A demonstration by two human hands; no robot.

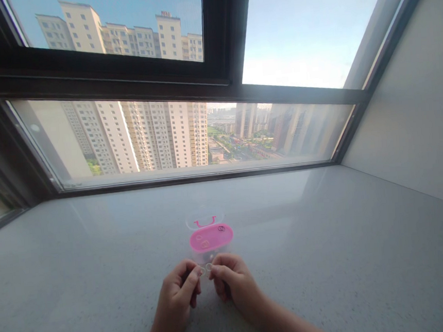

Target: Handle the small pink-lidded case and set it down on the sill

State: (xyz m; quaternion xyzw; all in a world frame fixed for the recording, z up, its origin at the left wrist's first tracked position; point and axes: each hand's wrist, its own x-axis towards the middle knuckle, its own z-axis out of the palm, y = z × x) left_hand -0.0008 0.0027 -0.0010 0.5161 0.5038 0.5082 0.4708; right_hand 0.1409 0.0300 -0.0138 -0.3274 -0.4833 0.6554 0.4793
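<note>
Thin rings (208,264), oval pink tray (214,238)

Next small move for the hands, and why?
I'd probably ease the left hand and right hand slightly apart. Each seems to pinch a small pale ring, and the two sit so close that I can't tell whether they're linked; a gentle pull should show it. They're just in front of the pink tray, so there's seemingly room sideways.
</note>
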